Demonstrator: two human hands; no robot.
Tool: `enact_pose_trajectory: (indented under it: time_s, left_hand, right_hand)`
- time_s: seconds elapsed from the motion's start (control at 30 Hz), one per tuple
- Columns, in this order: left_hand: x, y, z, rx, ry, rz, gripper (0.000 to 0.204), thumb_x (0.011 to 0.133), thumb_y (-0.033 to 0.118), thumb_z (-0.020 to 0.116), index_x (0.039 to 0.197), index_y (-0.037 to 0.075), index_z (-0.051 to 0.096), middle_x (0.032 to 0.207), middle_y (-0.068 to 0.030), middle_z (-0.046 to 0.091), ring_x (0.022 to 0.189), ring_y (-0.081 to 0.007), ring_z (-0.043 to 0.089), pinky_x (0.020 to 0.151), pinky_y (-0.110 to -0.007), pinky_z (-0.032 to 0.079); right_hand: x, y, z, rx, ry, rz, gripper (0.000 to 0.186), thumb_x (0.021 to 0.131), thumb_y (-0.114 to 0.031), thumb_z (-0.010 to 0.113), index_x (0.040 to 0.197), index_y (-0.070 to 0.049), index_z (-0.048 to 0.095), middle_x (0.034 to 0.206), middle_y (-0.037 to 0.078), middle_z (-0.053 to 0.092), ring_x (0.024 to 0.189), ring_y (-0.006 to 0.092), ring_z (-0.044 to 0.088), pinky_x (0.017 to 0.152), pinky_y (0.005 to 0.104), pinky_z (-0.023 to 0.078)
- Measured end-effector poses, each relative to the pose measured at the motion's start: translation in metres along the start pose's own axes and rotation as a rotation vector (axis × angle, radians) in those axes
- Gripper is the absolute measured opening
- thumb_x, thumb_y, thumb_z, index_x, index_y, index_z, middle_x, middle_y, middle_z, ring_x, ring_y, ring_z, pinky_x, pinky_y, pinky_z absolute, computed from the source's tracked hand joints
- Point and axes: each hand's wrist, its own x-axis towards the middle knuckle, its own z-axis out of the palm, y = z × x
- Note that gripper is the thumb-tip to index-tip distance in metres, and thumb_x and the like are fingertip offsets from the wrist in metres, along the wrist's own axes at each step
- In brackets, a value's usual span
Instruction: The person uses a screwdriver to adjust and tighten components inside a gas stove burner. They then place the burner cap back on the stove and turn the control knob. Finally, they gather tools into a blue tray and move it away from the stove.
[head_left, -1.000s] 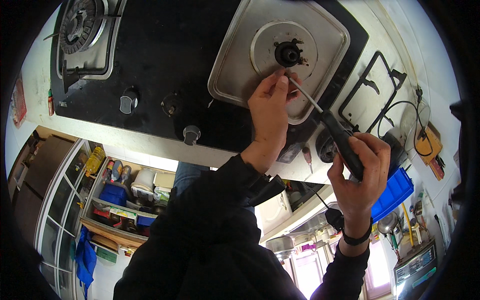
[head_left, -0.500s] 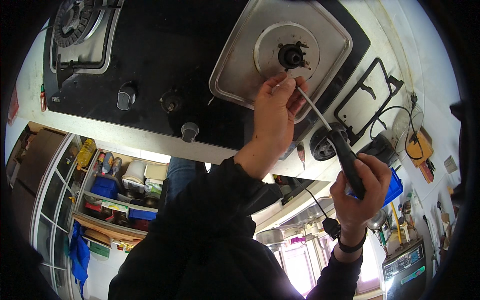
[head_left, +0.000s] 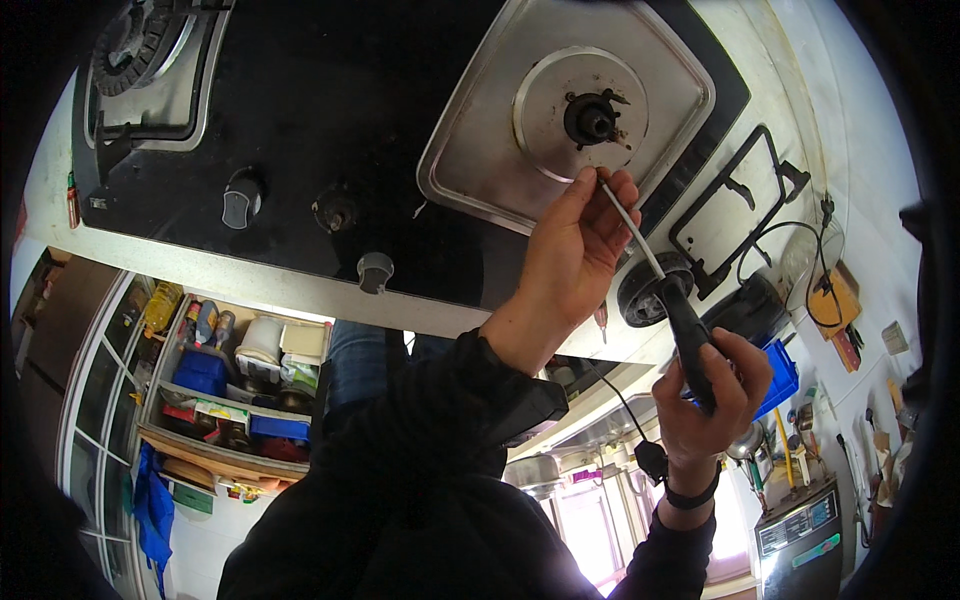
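Note:
My left hand [head_left: 565, 262] pinches the tip end of a long screwdriver [head_left: 680, 320] between thumb and forefinger, its other fingers loosely curled, just below the burner base [head_left: 590, 118]. That dark, stained base sits in the middle of a square steel drip tray [head_left: 465, 160]. My right hand [head_left: 715, 395] is closed round the screwdriver's black handle, off the front right of the black glass cooktop [head_left: 330, 100]. A round dark burner part [head_left: 640, 290] lies on the counter behind the screwdriver shaft.
A fitted burner [head_left: 140, 55] is at top left, with two knobs [head_left: 240, 205] along the cooktop's front. A loose pan support [head_left: 740, 150] and cables [head_left: 820, 270] lie at right. A small screwdriver [head_left: 72, 200] rests at the left edge. An open drawer [head_left: 200, 370] of containers is below.
My left hand and the screwdriver tip have moved a little down, away from the burner base. My right hand has shifted downward with the handle. The view has shifted slightly.

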Motion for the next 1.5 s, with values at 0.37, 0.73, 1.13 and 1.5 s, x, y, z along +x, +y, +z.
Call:
enact_pose_trajectory:
  time_s: [0.37, 0.73, 1.13, 1.5]
  left_hand:
    - [0.009, 0.003, 0.005, -0.019, 0.093, 0.024, 0.025, 0.107, 0.025, 0.051, 0.113, 0.003, 0.062, 0.103, -0.007, 0.07, 0.096, -0.0172, 0.068, 0.085, -0.031, 0.056]
    - [0.012, 0.002, 0.018, -0.069, 0.194, 0.017, 0.024, 0.106, 0.024, 0.052, 0.112, 0.003, 0.062, 0.096, -0.0054, 0.067, 0.088, -0.0161, 0.064, 0.078, -0.032, 0.053]
    - [0.011, 0.005, 0.022, -0.14, 0.192, -0.012, 0.023, 0.106, 0.023, 0.052, 0.114, 0.003, 0.061, 0.097, -0.0056, 0.068, 0.088, -0.0154, 0.066, 0.079, -0.032, 0.054]
    - [0.01, 0.005, 0.025, -0.205, 0.219, -0.01, 0.022, 0.106, 0.021, 0.051, 0.115, 0.003, 0.06, 0.102, -0.0075, 0.07, 0.093, -0.0166, 0.067, 0.082, -0.032, 0.057]
  right_hand:
    - [0.013, 0.0, 0.007, 0.037, -0.068, -0.022, 0.048, 0.071, 0.005, 0.076, 0.114, -0.013, 0.062, 0.114, 0.014, 0.058, 0.095, 0.0275, 0.059, 0.075, 0.0356, 0.05]
    - [0.024, 0.005, -0.001, 0.06, -0.202, -0.013, 0.047, 0.072, 0.003, 0.078, 0.112, -0.016, 0.064, 0.115, 0.013, 0.057, 0.097, 0.0285, 0.057, 0.075, 0.0348, 0.049]
    - [0.039, 0.008, -0.009, 0.072, -0.288, -0.03, 0.048, 0.073, 0.001, 0.079, 0.115, -0.017, 0.063, 0.12, 0.013, 0.057, 0.098, 0.0278, 0.055, 0.076, 0.0341, 0.048]
    - [0.051, 0.006, -0.013, 0.044, -0.329, -0.058, 0.045, 0.072, 0.001, 0.081, 0.111, -0.016, 0.066, 0.119, 0.013, 0.061, 0.097, 0.0267, 0.055, 0.075, 0.0316, 0.048]
